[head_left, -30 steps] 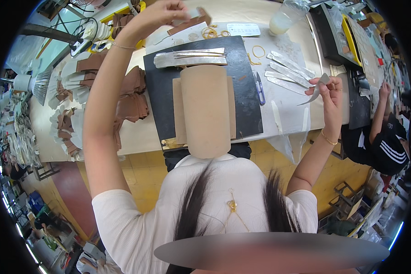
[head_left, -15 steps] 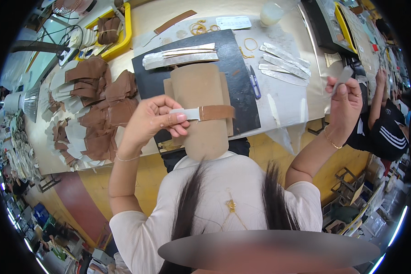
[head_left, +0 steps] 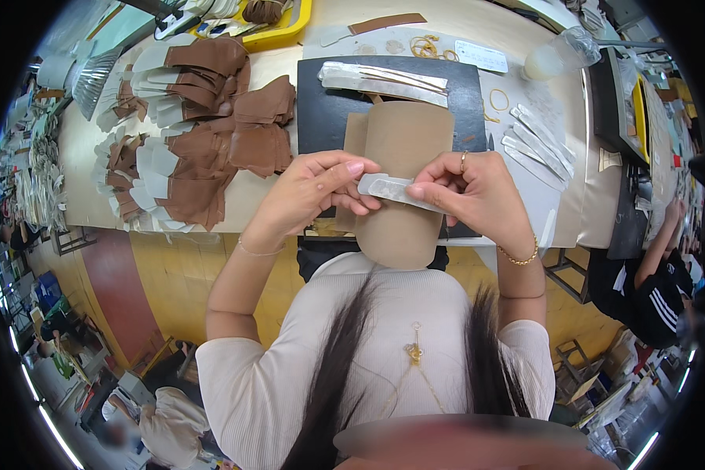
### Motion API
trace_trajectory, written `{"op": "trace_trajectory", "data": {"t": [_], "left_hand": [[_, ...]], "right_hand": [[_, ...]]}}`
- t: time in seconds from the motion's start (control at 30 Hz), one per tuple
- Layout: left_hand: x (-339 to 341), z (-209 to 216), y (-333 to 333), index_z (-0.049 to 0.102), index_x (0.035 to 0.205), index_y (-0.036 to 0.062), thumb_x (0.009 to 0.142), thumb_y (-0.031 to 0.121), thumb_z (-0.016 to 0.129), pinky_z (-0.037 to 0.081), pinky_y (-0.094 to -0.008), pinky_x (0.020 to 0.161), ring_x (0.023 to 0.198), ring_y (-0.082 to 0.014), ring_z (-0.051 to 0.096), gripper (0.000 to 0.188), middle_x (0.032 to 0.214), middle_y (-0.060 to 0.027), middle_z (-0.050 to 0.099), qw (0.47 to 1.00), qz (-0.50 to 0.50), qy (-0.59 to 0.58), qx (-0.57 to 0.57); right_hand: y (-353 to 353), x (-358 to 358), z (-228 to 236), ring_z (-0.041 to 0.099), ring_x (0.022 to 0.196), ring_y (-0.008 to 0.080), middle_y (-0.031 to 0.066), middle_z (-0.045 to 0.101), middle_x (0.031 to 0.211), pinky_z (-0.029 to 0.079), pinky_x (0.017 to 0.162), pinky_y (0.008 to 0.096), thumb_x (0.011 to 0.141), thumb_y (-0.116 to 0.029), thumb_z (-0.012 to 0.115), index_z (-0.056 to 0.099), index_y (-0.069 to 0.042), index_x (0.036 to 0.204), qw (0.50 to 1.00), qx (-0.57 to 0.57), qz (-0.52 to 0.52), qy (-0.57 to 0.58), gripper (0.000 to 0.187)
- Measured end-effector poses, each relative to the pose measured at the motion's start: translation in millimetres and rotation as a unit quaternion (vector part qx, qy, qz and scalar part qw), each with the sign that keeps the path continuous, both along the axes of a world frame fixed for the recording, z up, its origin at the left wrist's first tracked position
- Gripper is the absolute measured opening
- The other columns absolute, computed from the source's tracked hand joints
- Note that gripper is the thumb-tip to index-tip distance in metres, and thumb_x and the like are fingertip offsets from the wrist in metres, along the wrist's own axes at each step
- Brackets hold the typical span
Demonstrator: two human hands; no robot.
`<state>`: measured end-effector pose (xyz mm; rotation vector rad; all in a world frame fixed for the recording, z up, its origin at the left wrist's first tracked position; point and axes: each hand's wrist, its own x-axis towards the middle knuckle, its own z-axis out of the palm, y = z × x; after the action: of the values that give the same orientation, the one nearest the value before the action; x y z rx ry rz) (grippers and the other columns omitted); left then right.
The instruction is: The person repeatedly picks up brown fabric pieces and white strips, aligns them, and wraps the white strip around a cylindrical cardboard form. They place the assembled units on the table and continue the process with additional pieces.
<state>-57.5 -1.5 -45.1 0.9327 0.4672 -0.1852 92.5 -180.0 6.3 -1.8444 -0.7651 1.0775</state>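
A pale grey strip (head_left: pixel 388 189) with a rounded left end lies across a curved tan block (head_left: pixel 411 129) in front of me. My left hand (head_left: pixel 317 188) holds the strip's rounded end, thumb above and fingertips at its lower edge. At the other end, my right hand (head_left: pixel 470 188) pinches the strip between thumb and forefinger. Whether a brown leather strip lies underneath cannot be made out. Behind the block, a stack of silvery-white strips (head_left: pixel 384 78) rests on a black board (head_left: pixel 321 102).
Brown leather pieces with pale ends (head_left: pixel 204 141) lie in heaps at left. More silvery strips (head_left: pixel 536 149) lie at right, near a plastic container (head_left: pixel 560 55). Yellow bands (head_left: pixel 427 47) and a yellow tray (head_left: pixel 298 19) sit farther back. A person in black (head_left: pixel 642 290) is at far right.
My right hand has come in from the upper right to the strip at the block. The brown strip seen across the block before no longer shows; a pale strip shows there. The view has shifted.
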Motion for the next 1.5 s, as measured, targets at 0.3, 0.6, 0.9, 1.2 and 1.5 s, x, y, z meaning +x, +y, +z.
{"op": "trace_trajectory", "data": {"t": [0.3, 0.6, 0.9, 1.2, 1.5], "left_hand": [[-3, 3, -2, 0.059, 0.108, -0.0099, 0.090, 0.006, 0.057, 0.056, -0.0244, 0.069, 0.079, -0.0209, 0.068, 0.024, 0.089, -0.0177, 0.066, 0.997, -0.008, -0.011, 0.072], [-5, 7, -6, 0.060, 0.108, -0.0089, 0.084, 0.001, 0.063, 0.055, -0.0229, 0.069, 0.081, -0.0188, 0.068, 0.026, 0.091, -0.0172, 0.067, 0.997, 0.017, -0.015, 0.072], [-2, 1, -6, 0.061, 0.104, -0.0089, 0.082, -0.002, 0.063, 0.054, -0.0223, 0.066, 0.074, -0.0164, 0.067, 0.023, 0.084, -0.0168, 0.068, 0.996, 0.028, -0.004, 0.080], [-2, -7, -2, 0.060, 0.105, -0.0089, 0.084, 0.002, 0.063, 0.053, -0.0211, 0.069, 0.075, -0.0148, 0.067, 0.024, 0.083, -0.0158, 0.068, 0.998, 0.008, 0.014, 0.069], [-2, -10, -5, 0.060, 0.102, -0.0093, 0.082, 0.000, 0.064, 0.054, -0.0238, 0.064, 0.071, -0.0180, 0.067, 0.022, 0.085, -0.0173, 0.067, 0.997, 0.028, 0.010, 0.068]], "right_hand": [[16, 0, -4, 0.057, 0.045, 0.0101, 0.0075, 0.061, 0.056, 0.044, 0.045, 0.0223, 0.079, -0.019, 0.070, 0.068, 0.001, 0.078, 0.996, -0.053, 0.043, -0.064, 0.020], [16, -2, -8, 0.059, 0.047, 0.0129, 0.0102, 0.062, 0.057, 0.045, 0.048, 0.0240, 0.077, -0.021, 0.071, 0.069, 0.000, 0.079, 0.995, -0.059, 0.032, -0.075, 0.022], [-4, 1, -11, 0.054, 0.055, 0.0042, 0.0011, 0.061, 0.064, 0.043, 0.052, 0.0179, 0.077, -0.008, 0.073, 0.063, 0.002, 0.080, 0.998, -0.017, 0.023, -0.050, 0.014], [-16, 5, -22, 0.056, 0.063, 0.0052, 0.0023, 0.062, 0.072, 0.046, 0.058, 0.0185, 0.079, -0.006, 0.070, 0.061, 0.002, 0.079, 1.000, -0.007, -0.011, -0.010, 0.012], [-15, 5, -21, 0.055, 0.063, 0.0045, 0.0016, 0.062, 0.071, 0.045, 0.058, 0.0182, 0.080, -0.007, 0.070, 0.061, 0.002, 0.079, 1.000, -0.021, -0.017, 0.002, 0.013]]}}
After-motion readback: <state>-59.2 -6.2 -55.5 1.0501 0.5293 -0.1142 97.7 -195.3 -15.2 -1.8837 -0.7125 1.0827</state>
